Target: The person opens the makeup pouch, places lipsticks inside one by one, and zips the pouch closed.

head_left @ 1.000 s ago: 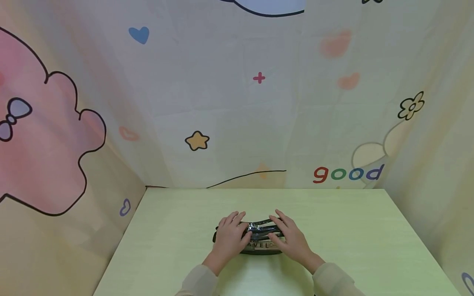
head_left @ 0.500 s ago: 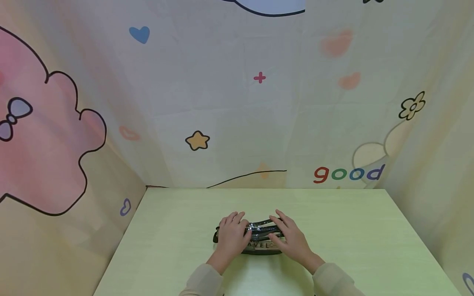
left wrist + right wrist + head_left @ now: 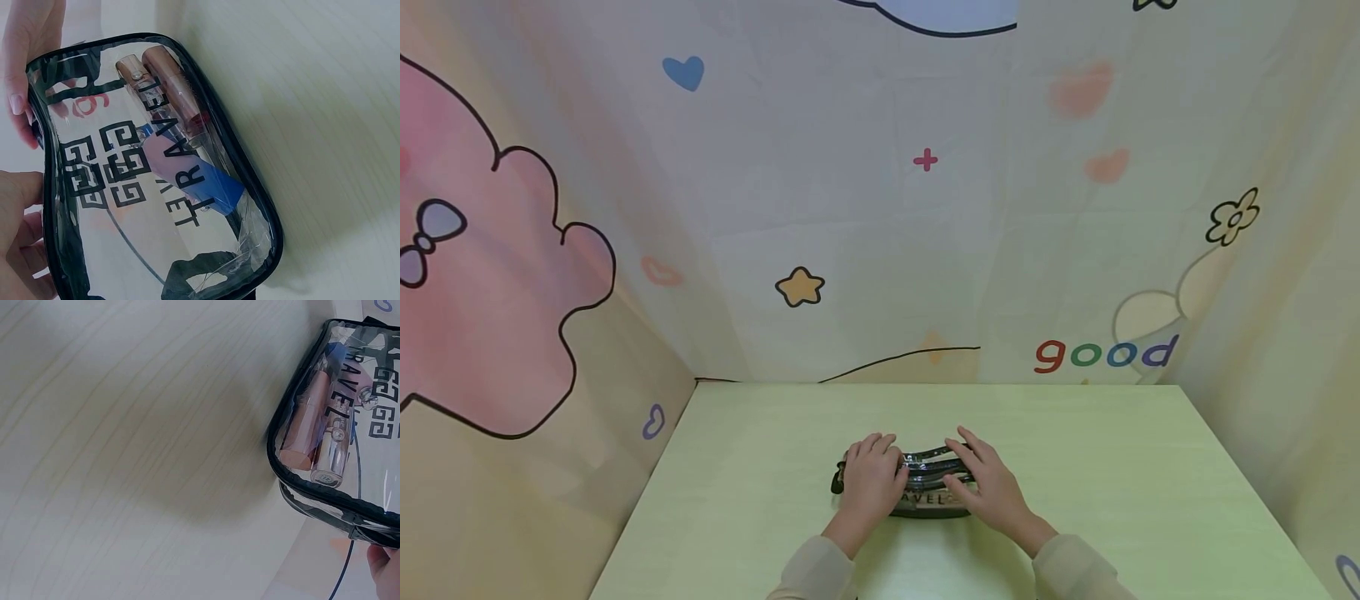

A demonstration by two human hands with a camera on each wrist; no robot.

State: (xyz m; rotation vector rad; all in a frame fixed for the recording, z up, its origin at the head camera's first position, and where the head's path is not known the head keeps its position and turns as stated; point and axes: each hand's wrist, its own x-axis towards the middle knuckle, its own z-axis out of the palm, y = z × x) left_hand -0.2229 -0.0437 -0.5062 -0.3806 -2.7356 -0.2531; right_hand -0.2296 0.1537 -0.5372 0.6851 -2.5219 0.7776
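A clear plastic zip pouch [image 3: 928, 500] with black trim and the printed word TRAVEL stands on the table. My left hand [image 3: 871, 483] grips the left part of its top, thumb on the near side. At the right end, my right hand [image 3: 988, 487] holds the same top edge between thumb and fingers. Through the clear wall in the left wrist view show a rose-coloured tube [image 3: 178, 87], a slimmer clear tube with a gold cap [image 3: 132, 67] and a pink-to-blue container [image 3: 194, 172]. The zip itself is partly hidden under the hands.
The pale wooden table [image 3: 1120, 483] extends around the pouch. Behind it hangs a printed curtain [image 3: 880, 208] with hearts, a star and the word good; more curtain closes off both sides.
My left hand has shifted slightly right along the pouch's top, mostly in the first half second. The right hand and the pouch stay in place.
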